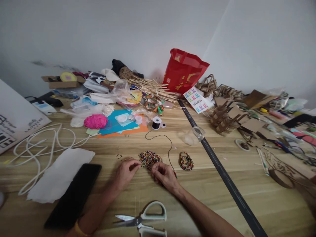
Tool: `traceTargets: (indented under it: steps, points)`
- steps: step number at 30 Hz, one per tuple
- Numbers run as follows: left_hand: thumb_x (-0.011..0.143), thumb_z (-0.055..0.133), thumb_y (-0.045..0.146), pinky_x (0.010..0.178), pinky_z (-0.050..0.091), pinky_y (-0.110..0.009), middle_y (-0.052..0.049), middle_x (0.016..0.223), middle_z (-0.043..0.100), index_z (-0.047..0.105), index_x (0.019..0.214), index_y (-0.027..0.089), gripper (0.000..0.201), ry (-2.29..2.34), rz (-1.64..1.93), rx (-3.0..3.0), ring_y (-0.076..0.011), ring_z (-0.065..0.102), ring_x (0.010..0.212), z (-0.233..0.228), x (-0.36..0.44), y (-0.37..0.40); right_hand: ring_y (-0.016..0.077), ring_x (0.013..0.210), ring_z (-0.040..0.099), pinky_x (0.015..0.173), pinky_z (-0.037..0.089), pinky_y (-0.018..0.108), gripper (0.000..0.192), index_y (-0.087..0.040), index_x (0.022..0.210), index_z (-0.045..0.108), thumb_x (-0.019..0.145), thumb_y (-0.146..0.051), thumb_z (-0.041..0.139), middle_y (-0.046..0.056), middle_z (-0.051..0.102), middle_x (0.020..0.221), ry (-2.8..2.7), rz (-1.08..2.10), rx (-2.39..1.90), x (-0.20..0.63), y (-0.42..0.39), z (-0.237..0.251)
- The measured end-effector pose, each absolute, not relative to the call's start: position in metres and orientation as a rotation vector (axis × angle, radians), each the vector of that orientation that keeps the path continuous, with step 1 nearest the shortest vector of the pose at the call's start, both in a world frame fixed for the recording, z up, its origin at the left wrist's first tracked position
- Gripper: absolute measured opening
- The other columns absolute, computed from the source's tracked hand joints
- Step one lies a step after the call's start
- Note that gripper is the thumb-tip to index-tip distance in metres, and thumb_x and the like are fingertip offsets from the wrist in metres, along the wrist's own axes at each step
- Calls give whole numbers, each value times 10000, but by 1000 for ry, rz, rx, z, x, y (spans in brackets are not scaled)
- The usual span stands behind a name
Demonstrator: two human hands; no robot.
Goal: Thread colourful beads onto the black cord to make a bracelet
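Note:
A heap of small multicoloured beads lies on the wooden table between my hands. At its left edge my left hand has thumb and forefinger pinched together; whatever is between them is too small to make out. My right hand is closed at the heap's lower right, its fingers pinching a black cord. That cord runs back in a loop to a spool of black cord. A few beads on the cord show just right of my right hand. Finished-looking beaded bracelets lie stacked further right.
Open scissors lie near the front, a black phone and white sheet at left. A clear container stands beyond the bracelets. Pink yarn, a red bag and woven baskets crowd the back.

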State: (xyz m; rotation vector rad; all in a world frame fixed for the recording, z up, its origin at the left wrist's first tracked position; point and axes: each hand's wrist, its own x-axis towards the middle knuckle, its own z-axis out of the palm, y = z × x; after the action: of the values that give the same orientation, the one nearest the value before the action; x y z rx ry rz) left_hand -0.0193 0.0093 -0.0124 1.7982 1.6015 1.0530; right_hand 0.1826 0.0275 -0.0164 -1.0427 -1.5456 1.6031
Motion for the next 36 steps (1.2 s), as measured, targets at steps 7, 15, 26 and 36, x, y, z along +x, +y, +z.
traceTargets:
  steps: [7, 15, 26, 36]
  points:
    - [778, 607, 85, 748, 492, -325, -56, 822, 695, 713, 837, 183, 156, 1617, 890, 2163, -207, 621, 809, -13, -9, 9, 50, 406, 438, 390, 360, 157, 385, -159, 738, 536, 736, -523, 660, -47, 530, 556, -1438, 1670, -1022, 183, 32, -18]
    - [791, 599, 93, 760, 473, -331, -44, 832, 679, 703, 855, 205, 165, 1611, 846, 2252, -207, 608, 821, -17, -9, 10, 58, 439, 512, 388, 415, 143, 381, -159, 752, 554, 701, -500, 714, -29, 597, 603, -1306, 1838, -915, 188, 42, -18]
    - [794, 583, 106, 747, 492, -321, -56, 835, 695, 694, 816, 177, 133, 1584, 933, 2110, -198, 633, 806, -20, -12, 12, 24, 307, 327, 313, 267, 130, 320, -165, 732, 546, 725, -441, 708, -107, 433, 416, -1252, 1793, -838, 189, 43, -17]
    - [782, 557, 85, 731, 500, -307, -47, 811, 691, 689, 806, 181, 165, 1563, 958, 2075, -185, 632, 789, -19, -15, 13, 19, 290, 287, 310, 243, 141, 357, -167, 721, 523, 722, -485, 685, -119, 411, 399, -1304, 1745, -897, 188, 44, -16]
